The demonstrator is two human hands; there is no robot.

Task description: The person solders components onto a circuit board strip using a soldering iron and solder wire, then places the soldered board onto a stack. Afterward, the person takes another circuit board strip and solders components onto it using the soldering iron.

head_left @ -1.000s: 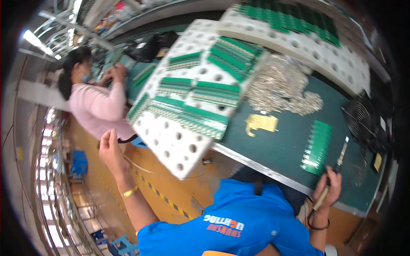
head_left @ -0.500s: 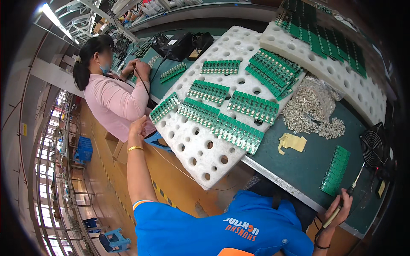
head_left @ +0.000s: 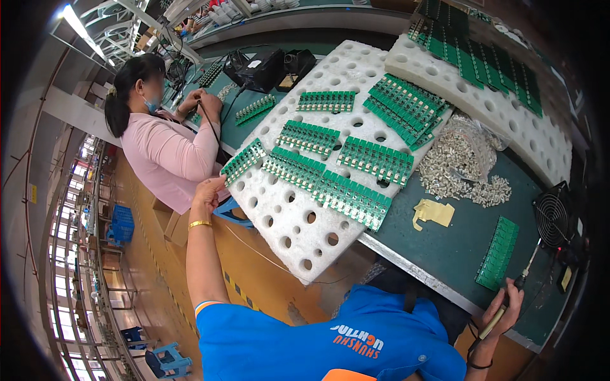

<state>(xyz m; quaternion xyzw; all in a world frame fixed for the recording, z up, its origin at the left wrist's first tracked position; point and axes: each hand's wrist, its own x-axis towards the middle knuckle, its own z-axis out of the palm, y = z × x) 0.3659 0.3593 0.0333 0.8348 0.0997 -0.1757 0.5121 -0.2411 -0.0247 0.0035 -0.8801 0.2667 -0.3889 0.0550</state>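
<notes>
Since half a second ago the left hand (head_left: 206, 190) has come closer to the foam's near corner and now sits at the end of the outermost board strip (head_left: 244, 161); the rest of the scene has barely shifted.

Head view: the left arm stretches out toward 10 o'clock, a gold bracelet (head_left: 199, 223) on the wrist. Its fingers are bunched at the strip's lower end, at the edge of the white foam slab (head_left: 286, 222); whether they pinch the strip or only touch it I cannot tell. The slab, full of round holes, overhangs the green table (head_left: 445, 244) and carries several more green board strips across its middle and toward 12 o'clock. A second foam slab (head_left: 483, 101) at 1 o'clock holds another row of boards.

The right hand (head_left: 502, 311) is at 4 o'clock, at the table's near edge, its fingers wrapped around the pale handle of a soldering iron (head_left: 518, 286) whose tip points toward 1 o'clock. Just beside the tip lies a single board strip (head_left: 497, 253) on the table. A yellow scrap (head_left: 434, 213) and a heap of small metal parts (head_left: 460, 168) lie between that strip and the slab. A small fan (head_left: 554, 216) stands at 3 o'clock.

At 10 o'clock a co-worker in pink (head_left: 162, 149) bends over the same table.
</notes>
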